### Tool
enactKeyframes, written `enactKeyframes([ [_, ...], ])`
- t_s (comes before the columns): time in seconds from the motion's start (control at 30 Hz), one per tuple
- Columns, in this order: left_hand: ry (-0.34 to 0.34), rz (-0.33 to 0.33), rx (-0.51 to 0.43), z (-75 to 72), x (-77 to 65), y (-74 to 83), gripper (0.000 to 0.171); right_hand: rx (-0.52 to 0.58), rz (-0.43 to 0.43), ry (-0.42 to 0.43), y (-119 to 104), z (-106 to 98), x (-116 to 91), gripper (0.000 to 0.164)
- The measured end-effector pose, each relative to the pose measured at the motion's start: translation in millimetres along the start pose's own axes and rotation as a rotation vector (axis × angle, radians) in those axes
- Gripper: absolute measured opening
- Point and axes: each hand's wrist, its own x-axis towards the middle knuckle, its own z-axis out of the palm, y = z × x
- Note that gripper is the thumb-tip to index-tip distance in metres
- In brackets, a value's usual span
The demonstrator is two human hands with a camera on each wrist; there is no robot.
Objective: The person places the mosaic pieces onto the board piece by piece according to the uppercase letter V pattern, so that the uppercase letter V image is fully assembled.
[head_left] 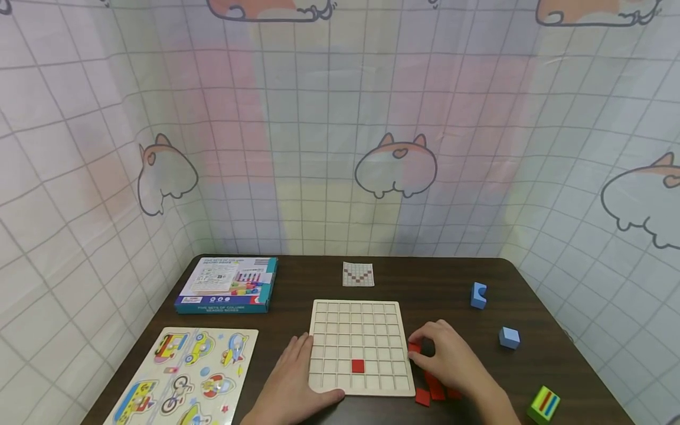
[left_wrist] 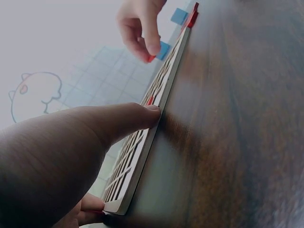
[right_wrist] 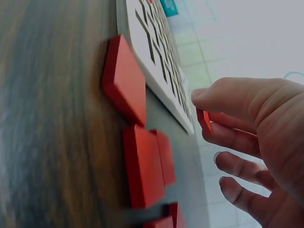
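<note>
A pale wooden grid board [head_left: 377, 330] lies on the table with one red square tile [head_left: 358, 366] in a cell near its front. My left hand [head_left: 292, 381] rests at its front left corner. Its straight thumb [left_wrist: 128, 118] touches the near edge, and the other fingers lie along the left side. Over the board's right edge, my right hand [head_left: 451, 357] pinches a red tile [right_wrist: 204, 121] between thumb and forefinger, its other fingers loosely bent. Several loose red tiles [right_wrist: 142, 166] lie on the table below that hand, partly hidden by it in the head view.
Behind the board lies a small pattern card [head_left: 358, 274]. At left are a boxed toy set [head_left: 225, 285] and a picture puzzle board [head_left: 186, 378]. On the right stand a notched blue block [head_left: 478, 295], a blue cube [head_left: 509, 337] and a green striped block [head_left: 543, 405].
</note>
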Motion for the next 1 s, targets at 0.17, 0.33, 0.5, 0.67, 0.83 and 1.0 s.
enactKeyframes([
  [0.17,0.005,0.002,0.003,-0.2,-0.4,0.5,0.14,0.018,-0.034,-0.005,-8.7,2.3,2.9,0.02],
  [0.33,0.004,-0.001,0.013,0.0,0.1,0.8,0.14,0.047,-0.079,-0.018,-17.5,6.3,7.1,0.019],
  [0.5,0.003,-0.017,0.008,-0.8,1.1,0.5,0.14,0.058,-0.119,-0.025,-27.6,11.5,13.2,0.017],
  [0.67,-0.002,-0.035,-0.001,-1.3,0.6,0.3,0.14,0.056,-0.182,-0.014,-37.6,17.4,17.5,0.016],
  [0.83,-0.005,-0.032,0.009,-0.5,0.5,0.7,0.14,0.057,-0.211,-0.018,-47.0,23.6,19.2,0.015],
  [1.0,-0.009,-0.028,0.015,-0.4,-0.3,1.0,0.14,0.062,-0.257,-0.026,-55.5,30.1,21.3,0.012],
])
